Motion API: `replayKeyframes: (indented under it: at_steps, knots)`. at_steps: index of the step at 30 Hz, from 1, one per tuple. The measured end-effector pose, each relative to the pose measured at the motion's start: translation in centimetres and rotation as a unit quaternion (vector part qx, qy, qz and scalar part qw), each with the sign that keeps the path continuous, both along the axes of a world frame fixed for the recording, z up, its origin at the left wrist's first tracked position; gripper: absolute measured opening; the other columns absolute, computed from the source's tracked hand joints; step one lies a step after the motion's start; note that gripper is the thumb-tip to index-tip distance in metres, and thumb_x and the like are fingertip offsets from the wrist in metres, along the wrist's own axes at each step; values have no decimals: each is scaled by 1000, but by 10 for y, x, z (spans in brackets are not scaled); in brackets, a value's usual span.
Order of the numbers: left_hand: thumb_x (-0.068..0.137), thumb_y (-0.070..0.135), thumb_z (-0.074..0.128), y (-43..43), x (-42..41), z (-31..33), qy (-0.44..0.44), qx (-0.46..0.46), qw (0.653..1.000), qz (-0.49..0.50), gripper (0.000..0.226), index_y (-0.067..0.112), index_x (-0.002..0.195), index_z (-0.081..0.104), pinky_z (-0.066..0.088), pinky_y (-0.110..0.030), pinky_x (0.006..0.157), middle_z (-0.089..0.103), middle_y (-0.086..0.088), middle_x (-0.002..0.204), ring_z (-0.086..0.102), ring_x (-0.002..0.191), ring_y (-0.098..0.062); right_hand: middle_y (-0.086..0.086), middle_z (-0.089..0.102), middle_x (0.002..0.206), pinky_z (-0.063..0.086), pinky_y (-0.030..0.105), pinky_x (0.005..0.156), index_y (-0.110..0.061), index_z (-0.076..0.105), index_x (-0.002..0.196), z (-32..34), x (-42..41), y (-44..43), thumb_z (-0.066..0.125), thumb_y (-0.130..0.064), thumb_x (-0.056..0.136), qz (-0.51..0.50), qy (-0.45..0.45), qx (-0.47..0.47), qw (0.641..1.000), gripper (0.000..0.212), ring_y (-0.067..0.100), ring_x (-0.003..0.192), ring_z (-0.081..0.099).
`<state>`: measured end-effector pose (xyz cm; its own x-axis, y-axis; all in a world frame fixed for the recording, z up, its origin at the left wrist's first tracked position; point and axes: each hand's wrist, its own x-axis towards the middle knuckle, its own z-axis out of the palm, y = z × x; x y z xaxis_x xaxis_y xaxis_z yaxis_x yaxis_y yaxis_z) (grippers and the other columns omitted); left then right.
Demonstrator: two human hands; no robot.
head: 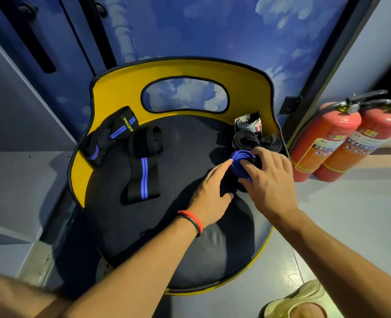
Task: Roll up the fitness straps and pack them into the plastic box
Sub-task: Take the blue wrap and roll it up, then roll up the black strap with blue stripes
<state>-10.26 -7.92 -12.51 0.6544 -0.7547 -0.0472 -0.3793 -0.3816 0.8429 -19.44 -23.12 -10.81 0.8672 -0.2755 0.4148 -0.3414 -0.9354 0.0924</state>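
Both hands clamped on the blue roll [241, 158], right side of the chair seat [185, 226].
Left hand [213, 187] grips from the left, around the black part of the strap below the coil. Right hand [269, 180] grips from the right, fingers curled over the coil's edge. Hands close together, only the roll between them. Blue spiral end faces up.

Rolled, in the seat's rear right corner against the yellow back [112, 88]: grey roll [247, 123] furthest back, then two black rolls [245, 140] side by side, touching. Blue roll sits just in front of them.

Unrolled, left side: labelled strap [112, 136], black with blue stripes and a "XUEYING" tag, lying partly up the yellow back. Second strap [141, 166], black with a double blue stripe, flat on the seat just beside it; they seem to touch.

Red wristband [191, 222] on my left wrist. Two red extinguishers [325, 143] on the floor right of the chair, touching each other.
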Motion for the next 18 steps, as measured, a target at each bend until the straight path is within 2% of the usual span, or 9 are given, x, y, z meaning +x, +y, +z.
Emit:
replayKeyframes:
  at_steps: [2,4,7,9,11,14,16,18]
  knots:
    - [91,10,68,-3,-1,-1,-23,5,1000,-13,82,38,157,28,35,-34,118,27,14,162,34,146,-10,9,62,125,37,48,107,-15,68,125,-6,-3,-1,81,-30,82,1,-7,-11,1000,48,33,112,56]
    - [91,13,68,-7,0,0,-46,30,998,-24,84,38,158,24,35,-36,119,23,13,165,31,148,-14,7,63,128,29,51,116,-17,65,131,-11,-7,1,74,-30,86,-7,0,-18,1000,48,32,117,57]
    - [91,16,69,-14,2,5,-75,81,993,-46,90,40,159,15,34,-42,120,13,10,167,27,150,-20,7,61,131,22,54,120,-17,62,136,-12,-6,6,69,-29,87,-31,15,-14,999,51,33,123,55]
    - [89,15,71,-16,3,9,-57,98,992,-60,96,40,159,10,32,-45,121,7,11,168,22,153,-23,9,59,135,22,55,120,-16,59,138,-10,-4,12,69,-28,85,-45,20,1,999,55,33,126,52]
    - [89,15,71,-15,4,16,-15,91,993,-72,97,39,160,10,30,-40,121,5,12,168,20,153,-21,10,55,140,21,55,120,-15,56,141,-8,-4,16,70,-29,82,-52,27,19,998,62,33,130,49]
    - [93,17,69,-3,12,29,19,81,993,-88,87,34,161,16,24,-21,112,12,11,167,23,151,-13,10,51,145,20,54,120,-17,53,143,-3,-9,21,68,-31,81,-39,23,31,998,65,33,134,46]
    - [94,22,68,11,20,33,-1,94,992,-88,82,33,160,21,26,-24,115,19,10,166,27,149,-13,10,52,145,22,52,120,-17,55,142,1,-12,27,68,-29,83,-14,10,29,999,61,33,134,47]
    - [94,26,68,29,30,37,-18,121,990,-72,78,33,159,25,31,-33,119,28,8,163,33,147,-14,10,56,141,27,50,116,-17,60,135,5,-12,35,70,-25,84,21,-5,30,999,53,32,131,50]
